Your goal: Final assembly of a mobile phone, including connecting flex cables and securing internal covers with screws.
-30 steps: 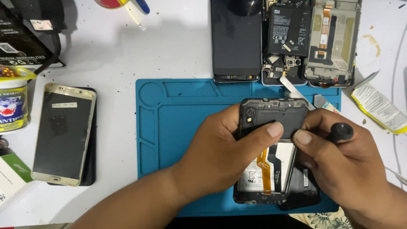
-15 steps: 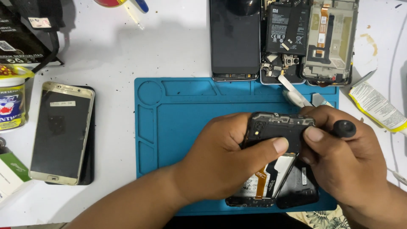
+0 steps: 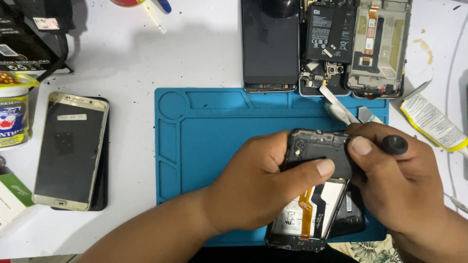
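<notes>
An opened black phone (image 3: 312,214) lies on the blue work mat (image 3: 214,141), its battery and an orange flex cable exposed. My left hand (image 3: 263,187) and my right hand (image 3: 395,185) both grip a black inner cover plate (image 3: 319,151), tilted up over the phone's top end. My right hand also holds a black-handled tool (image 3: 394,144), whose round end sticks out past my thumb. The phone's lower right part is hidden under my right hand.
Three dismantled phones (image 3: 324,44) lie at the mat's far edge, with white tweezers (image 3: 339,108) beside them. A gold-edged phone (image 3: 68,148) lies left of the mat, next to a small tin (image 3: 12,114). A glue tube (image 3: 431,122) lies at right.
The phone has slid toward me on the mat. The black cover plate has lifted up from the phone's top end, and both hands have followed it.
</notes>
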